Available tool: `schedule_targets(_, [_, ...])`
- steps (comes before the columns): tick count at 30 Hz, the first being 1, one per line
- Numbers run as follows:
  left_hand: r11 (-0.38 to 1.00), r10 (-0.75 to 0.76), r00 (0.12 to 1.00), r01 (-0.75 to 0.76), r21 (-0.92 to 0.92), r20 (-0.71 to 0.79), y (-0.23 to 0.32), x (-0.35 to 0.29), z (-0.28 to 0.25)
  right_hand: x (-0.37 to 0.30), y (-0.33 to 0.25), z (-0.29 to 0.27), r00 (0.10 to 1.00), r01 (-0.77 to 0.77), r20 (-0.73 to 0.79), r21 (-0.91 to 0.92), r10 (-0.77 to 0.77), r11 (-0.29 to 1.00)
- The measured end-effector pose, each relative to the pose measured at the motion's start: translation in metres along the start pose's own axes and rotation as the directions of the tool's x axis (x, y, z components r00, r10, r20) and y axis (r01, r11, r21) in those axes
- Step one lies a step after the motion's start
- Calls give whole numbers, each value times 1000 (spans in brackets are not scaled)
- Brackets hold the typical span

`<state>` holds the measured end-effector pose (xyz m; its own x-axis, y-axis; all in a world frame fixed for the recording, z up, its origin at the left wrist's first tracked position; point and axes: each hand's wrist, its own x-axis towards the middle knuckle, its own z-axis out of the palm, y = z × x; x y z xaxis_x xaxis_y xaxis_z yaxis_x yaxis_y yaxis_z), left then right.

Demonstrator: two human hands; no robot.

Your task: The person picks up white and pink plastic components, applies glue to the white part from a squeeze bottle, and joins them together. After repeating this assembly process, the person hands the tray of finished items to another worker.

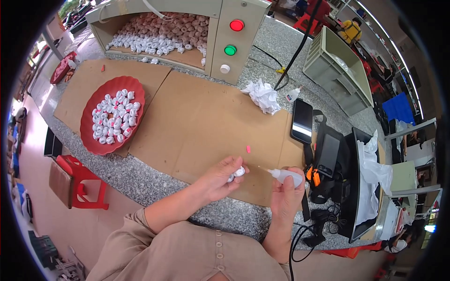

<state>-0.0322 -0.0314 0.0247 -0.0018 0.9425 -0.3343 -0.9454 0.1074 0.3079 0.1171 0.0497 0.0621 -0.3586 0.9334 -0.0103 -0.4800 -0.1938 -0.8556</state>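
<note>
"Now, what do your hands show, nearest the body?"

"My left hand is held above the cardboard sheet, thumb and fingertips pinched together on a small white piece; a second white bit shows just below, partly hidden by my fingers. My right hand is clamped round a translucent squeeze bottle, whose thin nozzle points toward the small white piece and stands apart from it."

"And just beyond them?"

"A bright pink piece lies on the cardboard sheet. To my right, a black phone lies near the sheet's end. To my left, a scalloped red plate bears many rounded white pieces, some with pink parts."

"What occupies the far part?"

"Crumpled white paper sits at the sheet's far edge, just beside a small white bottle. Behind stands a pale cabinet: white pieces line the front of its opening, brownish ones are heaped behind, and its panel carries a red light, a green light and a white knob. Farther right is a grey-green crate; past it, a person in yellow."
</note>
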Motion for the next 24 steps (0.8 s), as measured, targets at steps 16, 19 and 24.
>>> schedule_targets(16, [985,145,989,-146,95,17,-1,2,-1,-8,8,2,946,325,129,-432,-299,841])
schedule_targets(19, [984,147,989,-149,102,31,-2,3,-3,-8,8,1,943,332,152,-457,-295,826])
schedule_targets(24, [984,138,990,-141,109,28,-2,2,-3,-9,9,4,939,343,164,-440,-301,830])
